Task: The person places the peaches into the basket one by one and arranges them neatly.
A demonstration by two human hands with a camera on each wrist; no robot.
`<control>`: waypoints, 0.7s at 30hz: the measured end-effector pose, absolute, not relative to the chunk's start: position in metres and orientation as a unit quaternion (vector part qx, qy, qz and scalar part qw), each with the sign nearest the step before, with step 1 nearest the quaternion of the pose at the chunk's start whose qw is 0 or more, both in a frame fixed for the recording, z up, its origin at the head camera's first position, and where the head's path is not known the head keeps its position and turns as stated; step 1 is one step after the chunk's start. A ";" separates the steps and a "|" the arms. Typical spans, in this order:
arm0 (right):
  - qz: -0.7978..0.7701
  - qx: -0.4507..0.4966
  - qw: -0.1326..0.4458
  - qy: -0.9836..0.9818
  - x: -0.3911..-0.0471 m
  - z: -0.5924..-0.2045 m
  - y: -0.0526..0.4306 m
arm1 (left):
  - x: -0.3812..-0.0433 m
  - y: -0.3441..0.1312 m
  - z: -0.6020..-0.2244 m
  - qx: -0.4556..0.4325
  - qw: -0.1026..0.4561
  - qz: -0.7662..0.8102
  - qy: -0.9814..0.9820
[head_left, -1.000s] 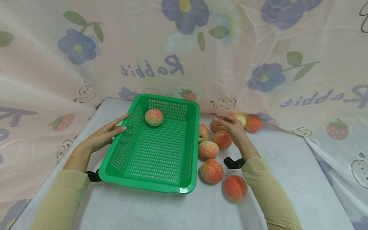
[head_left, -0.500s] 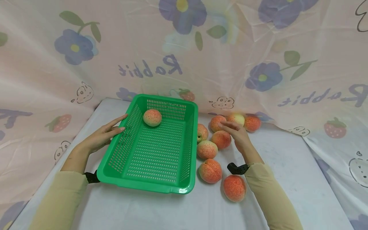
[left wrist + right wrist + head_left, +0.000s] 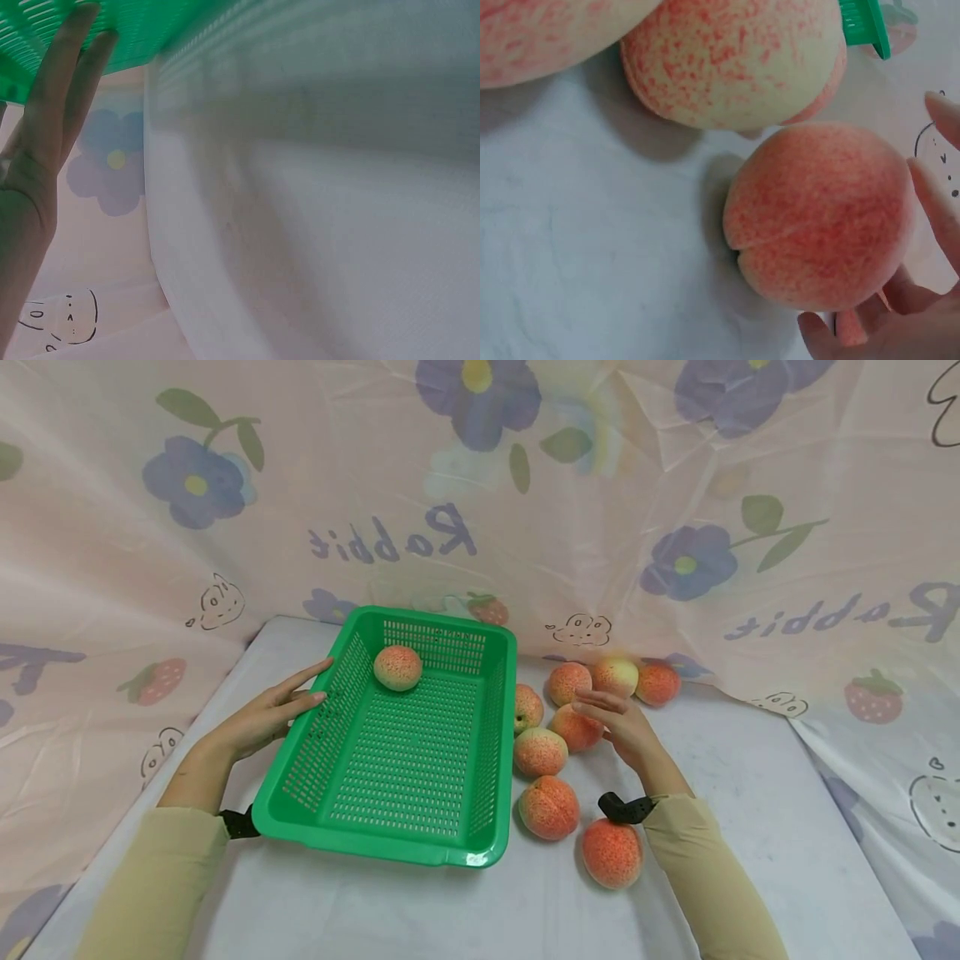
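Left hand (image 3: 262,718) at left side of green basket (image 3: 375,847), fingers mostly straight, a bit apart, tips touching the rim and outer wall; not clamped. Right hand (image 3: 622,722) at right side of red peach (image 3: 576,729), fingers apart and bent loosely about it, not clamped; can't tell if they touch. Red peach is on white table (image 3: 757,827), right of basket, in the middle of the loose fruit. Inside basket, far left corner: one speckled peach (image 3: 398,668). Just right of basket: green-ended peach (image 3: 528,710), partly behind the rim, then pale peach (image 3: 541,752) nearer, then orange peach (image 3: 550,807). Nearest one, round peach (image 3: 612,853), sits by the right sleeve (image 3: 708,868), below black wrist mount (image 3: 626,808). Far row, left to right: small peach (image 3: 570,683), yellow peach (image 3: 615,677), far-right peach (image 3: 657,683). Printed cloth (image 3: 562,552) hangs behind.
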State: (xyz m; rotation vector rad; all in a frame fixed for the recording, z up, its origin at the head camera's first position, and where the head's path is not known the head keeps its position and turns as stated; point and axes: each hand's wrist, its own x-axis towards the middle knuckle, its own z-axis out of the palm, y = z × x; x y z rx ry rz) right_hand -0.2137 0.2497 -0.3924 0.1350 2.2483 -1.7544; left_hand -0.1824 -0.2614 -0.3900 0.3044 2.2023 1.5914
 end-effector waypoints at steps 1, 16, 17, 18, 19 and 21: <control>-0.607 0.047 0.150 0.779 -0.213 -0.393 0.250 | -0.182 -0.261 -0.390 0.110 0.202 0.571 0.788; -0.594 0.042 0.220 0.772 -0.214 -0.404 0.263 | -0.184 -0.261 -0.393 0.119 0.193 0.579 0.783; -0.594 0.042 0.224 0.771 -0.214 -0.404 0.263 | -0.185 -0.261 -0.393 0.120 0.193 0.579 0.783; -0.595 0.040 0.230 0.769 -0.214 -0.403 0.263 | -0.185 -0.261 -0.393 0.120 0.192 0.579 0.783; -0.596 0.041 0.232 0.768 -0.214 -0.403 0.263 | -0.185 -0.261 -0.393 0.120 0.192 0.579 0.783; -0.600 0.043 0.235 0.763 -0.212 -0.399 0.261 | -0.185 -0.261 -0.393 0.120 0.192 0.579 0.783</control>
